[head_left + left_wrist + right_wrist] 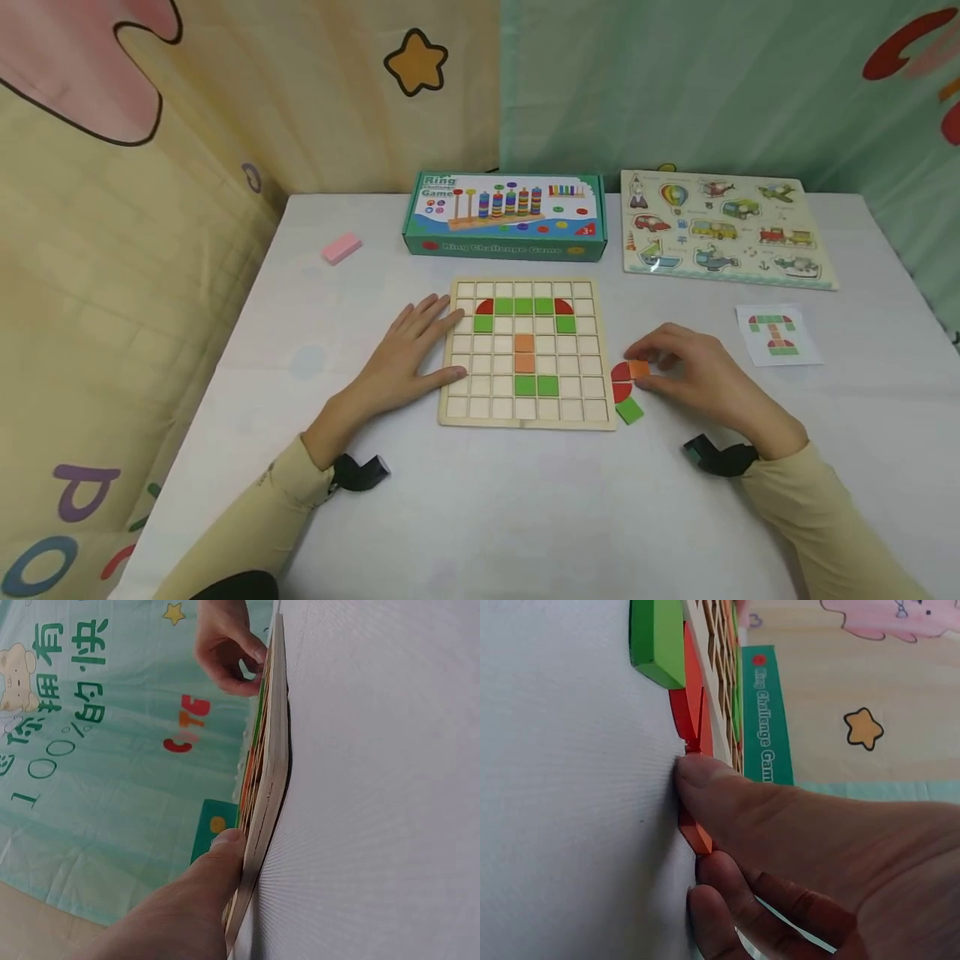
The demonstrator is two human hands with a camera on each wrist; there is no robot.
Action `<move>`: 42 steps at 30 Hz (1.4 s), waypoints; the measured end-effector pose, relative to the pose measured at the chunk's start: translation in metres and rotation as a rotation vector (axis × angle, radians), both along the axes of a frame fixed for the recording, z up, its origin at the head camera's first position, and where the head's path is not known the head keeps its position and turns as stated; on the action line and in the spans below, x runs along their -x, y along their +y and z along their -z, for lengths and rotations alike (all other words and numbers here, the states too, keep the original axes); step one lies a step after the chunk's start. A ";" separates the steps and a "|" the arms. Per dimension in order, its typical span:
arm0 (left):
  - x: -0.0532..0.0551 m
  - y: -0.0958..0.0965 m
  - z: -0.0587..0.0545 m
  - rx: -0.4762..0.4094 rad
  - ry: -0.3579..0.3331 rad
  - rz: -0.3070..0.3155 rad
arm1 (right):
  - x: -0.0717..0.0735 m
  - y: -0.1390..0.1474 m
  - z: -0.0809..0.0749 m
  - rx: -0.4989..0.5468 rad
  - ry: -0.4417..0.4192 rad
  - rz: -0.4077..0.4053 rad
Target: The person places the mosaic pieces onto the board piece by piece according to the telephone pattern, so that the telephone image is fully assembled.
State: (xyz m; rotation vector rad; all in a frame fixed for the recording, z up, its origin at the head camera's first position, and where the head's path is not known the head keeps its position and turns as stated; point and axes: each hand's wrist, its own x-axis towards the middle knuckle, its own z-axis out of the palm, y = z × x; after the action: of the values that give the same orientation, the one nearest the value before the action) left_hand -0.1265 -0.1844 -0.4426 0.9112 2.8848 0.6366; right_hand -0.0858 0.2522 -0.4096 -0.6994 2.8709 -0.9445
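A wooden grid board (480, 408) lies flat on the table. In its cells sit several green square tiles (523, 306), two red quarter-round tiles (563, 307) and two orange square tiles (524, 362). My left hand (401, 358) rests along the board's left edge, fingers spread and thumb (217, 859) touching the rim. Just off the right edge, my right hand (693, 375) pinches an orange square tile (639, 369) between thumb and fingers, low at the tabletop. Next to that tile lie two red quarter-round tiles (621, 392) and a green square tile (629, 410).
A printed pattern card (780, 335) lies right of my right hand. Behind the board stand a green Ring Challenge Game box (504, 217) and a vehicle picture puzzle (727, 229). A pink block (341, 248) sits at the back left of the white table (525, 517).
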 end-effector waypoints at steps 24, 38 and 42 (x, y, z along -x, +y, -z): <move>-0.004 0.008 0.006 0.015 0.000 0.003 | -0.003 0.007 0.013 0.078 0.024 0.059; 0.001 0.003 -0.001 0.036 0.013 -0.008 | 0.005 0.003 0.009 0.097 -0.011 0.058; 0.001 0.002 -0.001 0.027 0.014 -0.011 | 0.006 0.002 0.006 0.115 -0.046 0.055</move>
State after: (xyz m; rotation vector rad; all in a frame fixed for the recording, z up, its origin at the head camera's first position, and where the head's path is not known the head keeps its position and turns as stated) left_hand -0.1271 -0.1827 -0.4412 0.9012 2.9048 0.5938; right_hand -0.0920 0.2546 -0.4154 -0.6011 2.8277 -1.1253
